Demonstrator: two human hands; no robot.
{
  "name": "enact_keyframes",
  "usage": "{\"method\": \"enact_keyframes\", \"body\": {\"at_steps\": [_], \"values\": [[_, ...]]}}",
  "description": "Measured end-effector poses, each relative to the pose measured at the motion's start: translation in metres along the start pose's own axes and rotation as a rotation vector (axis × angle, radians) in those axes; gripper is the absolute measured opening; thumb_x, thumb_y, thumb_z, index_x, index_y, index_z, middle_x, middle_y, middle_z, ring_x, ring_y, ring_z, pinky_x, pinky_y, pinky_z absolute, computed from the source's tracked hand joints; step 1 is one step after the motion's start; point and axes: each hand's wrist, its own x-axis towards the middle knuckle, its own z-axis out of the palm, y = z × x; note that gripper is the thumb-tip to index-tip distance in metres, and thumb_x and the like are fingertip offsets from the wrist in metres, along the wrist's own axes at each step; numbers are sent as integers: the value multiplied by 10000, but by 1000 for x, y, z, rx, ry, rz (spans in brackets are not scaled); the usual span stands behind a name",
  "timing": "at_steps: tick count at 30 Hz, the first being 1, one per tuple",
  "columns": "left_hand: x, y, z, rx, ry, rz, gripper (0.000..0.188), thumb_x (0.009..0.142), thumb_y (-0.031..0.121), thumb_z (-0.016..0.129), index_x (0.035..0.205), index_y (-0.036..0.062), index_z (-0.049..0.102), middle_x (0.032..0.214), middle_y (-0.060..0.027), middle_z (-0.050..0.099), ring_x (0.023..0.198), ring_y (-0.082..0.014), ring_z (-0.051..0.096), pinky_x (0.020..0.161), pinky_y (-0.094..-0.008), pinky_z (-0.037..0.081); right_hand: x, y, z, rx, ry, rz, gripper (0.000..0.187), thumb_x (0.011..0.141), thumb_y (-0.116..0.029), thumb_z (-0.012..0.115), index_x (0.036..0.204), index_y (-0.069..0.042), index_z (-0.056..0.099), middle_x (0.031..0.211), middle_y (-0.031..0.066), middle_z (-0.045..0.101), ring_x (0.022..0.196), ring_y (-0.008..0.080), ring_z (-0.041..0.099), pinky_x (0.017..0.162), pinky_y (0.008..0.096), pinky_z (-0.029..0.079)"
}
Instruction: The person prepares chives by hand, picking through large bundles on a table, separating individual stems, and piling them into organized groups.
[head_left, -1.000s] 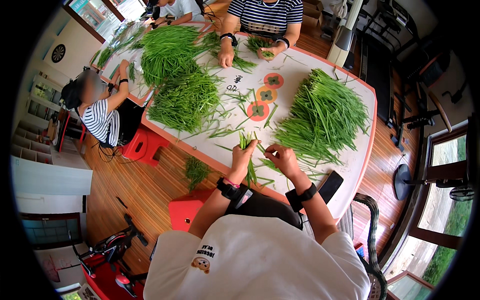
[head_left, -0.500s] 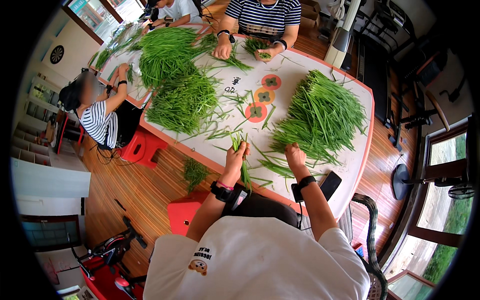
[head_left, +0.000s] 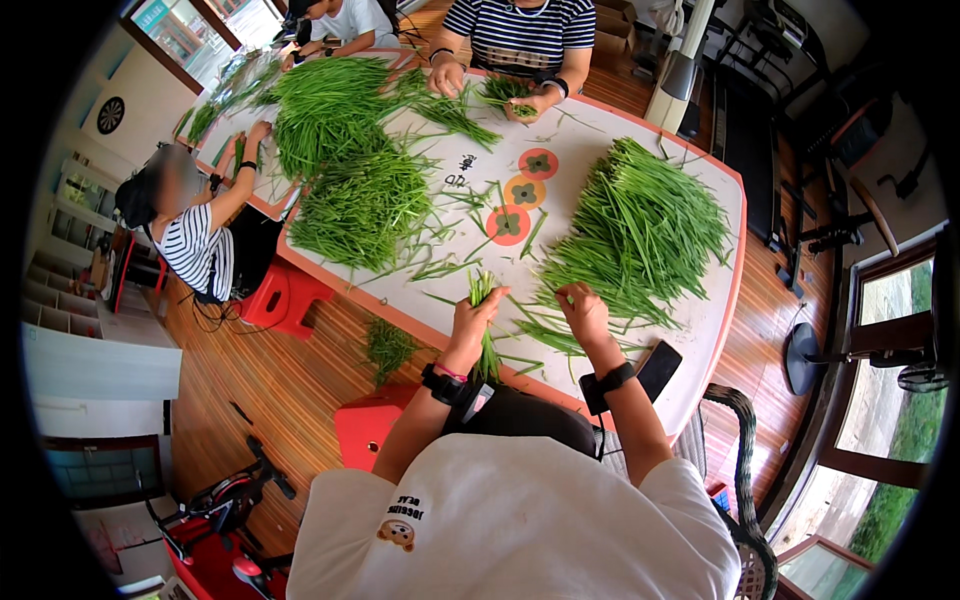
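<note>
My left hand is wrapped around a small bunch of garlic chives near the table's front edge, with stalks poking out above and below the fist. To its right, my right hand has thumb and forefinger pinched together at the near left edge of a large heap of garlic chives. Whatever lies between those fingertips is too small to make out. Loose stalks lie on the table between and beneath my hands.
The white table has an orange edge. A black phone lies by my right forearm. More chives form a pile at left. Across sits a co-worker in stripes; another works at left. A red stool stands beside me.
My right hand has shifted slightly up and left, its fingers now raised into a pinch. My left thumb reaches farther out over the bunch. The co-worker's hand across has drawn back.
</note>
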Motion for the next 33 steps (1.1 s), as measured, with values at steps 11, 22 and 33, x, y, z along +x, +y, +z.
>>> {"method": "enact_keyframes", "body": {"at_steps": [11, 22, 33], "values": [[4, -3, 6, 102, 15, 41, 244, 867, 257, 577, 884, 26, 654, 598, 74, 400, 552, -42, 325, 519, -221, 271, -2, -44, -4, 453, -278, -28, 133, 759, -106, 672, 852, -22, 628, 714, 38, 630, 465, 87, 508, 446, 254, 408], [-1, -6, 7, 85, -36, 10, 250, 871, 260, 573, 832, 27, 653, 604, 85, 388, 551, -34, 310, 499, -207, 248, -1, -68, -9, 572, -384, 33, 135, 783, -121, 662, 845, -6, 624, 613, 25, 586, 439, 69, 474, 416, 239, 381], [3, -5, -1, 60, 62, 141, 239, 900, 241, 519, 806, 32, 587, 654, 30, 479, 617, -91, 461, 600, -237, 329, 0, 54, 36, -370, -340, 153, 158, 737, -219, 634, 846, -118, 582, 911, 96, 595, 782, 311, 605, 643, 421, 484]]}}
